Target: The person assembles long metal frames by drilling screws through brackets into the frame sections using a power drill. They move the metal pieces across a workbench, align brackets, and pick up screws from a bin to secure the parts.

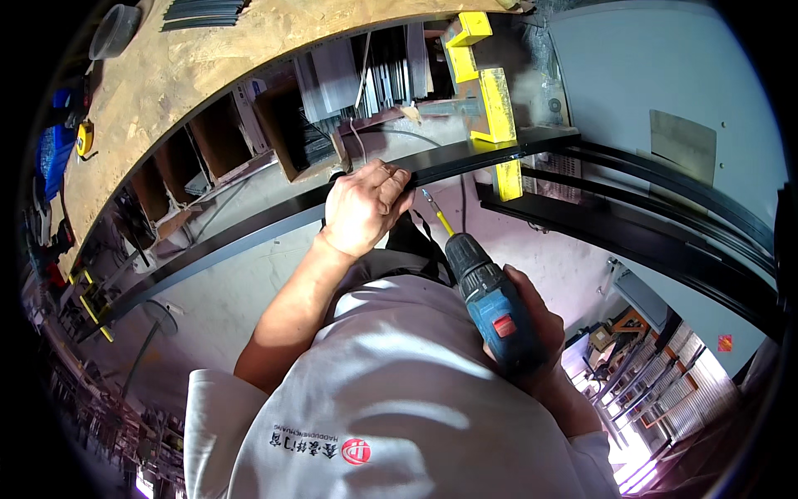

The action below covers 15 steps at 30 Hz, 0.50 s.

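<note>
My left hand (364, 204) is closed around a long black metal rail (249, 233) that runs across the view from lower left to upper right. My right hand (536, 328) grips a blue cordless drill (495, 303) with a yellow-shafted bit (436, 214). The bit's tip points at the rail just to the right of my left hand's fingers. A white shirt covers my chest in the lower middle.
A yellow clamp (490, 100) holds the rail near its upper right end. More black rails (665, 241) lie to the right. A chipboard workbench (191, 66) with open compartments sits above, carrying a yellow tape measure (85, 137) and a clear bowl (116, 29).
</note>
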Motion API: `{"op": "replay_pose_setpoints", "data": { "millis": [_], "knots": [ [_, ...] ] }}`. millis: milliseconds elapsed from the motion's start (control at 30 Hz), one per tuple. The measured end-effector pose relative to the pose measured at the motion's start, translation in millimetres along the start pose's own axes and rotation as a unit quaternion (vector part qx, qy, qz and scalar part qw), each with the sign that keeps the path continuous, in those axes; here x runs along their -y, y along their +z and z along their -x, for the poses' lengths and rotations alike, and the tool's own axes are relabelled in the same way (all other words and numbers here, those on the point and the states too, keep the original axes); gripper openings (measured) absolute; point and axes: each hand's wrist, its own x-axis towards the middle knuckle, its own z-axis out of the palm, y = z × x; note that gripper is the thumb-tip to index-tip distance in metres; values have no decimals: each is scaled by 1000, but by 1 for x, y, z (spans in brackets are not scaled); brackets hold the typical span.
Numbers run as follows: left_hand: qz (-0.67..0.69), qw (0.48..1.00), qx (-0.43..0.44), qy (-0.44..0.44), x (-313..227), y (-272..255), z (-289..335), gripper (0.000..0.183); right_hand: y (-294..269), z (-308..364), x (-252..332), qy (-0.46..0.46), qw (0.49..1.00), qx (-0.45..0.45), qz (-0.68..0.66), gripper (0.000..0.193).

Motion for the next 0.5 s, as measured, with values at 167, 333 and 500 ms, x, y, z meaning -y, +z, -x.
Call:
{"op": "replay_pose_setpoints", "data": {
  "millis": [167, 333, 500],
  "knots": [
    [12, 1000, 4, -14, 2, 0, 0, 32, -3, -10, 9, 26, 999, 19, 6, 75],
    [31, 999, 0, -20, 3, 1, 1, 30, -12, -21, 17, 42, 997, 64, -34, 76],
    [29, 999, -7, -12, 4, 2, 1, 30, -14, -31, 19, 36, 996, 79, -15, 81]
  ]
}}
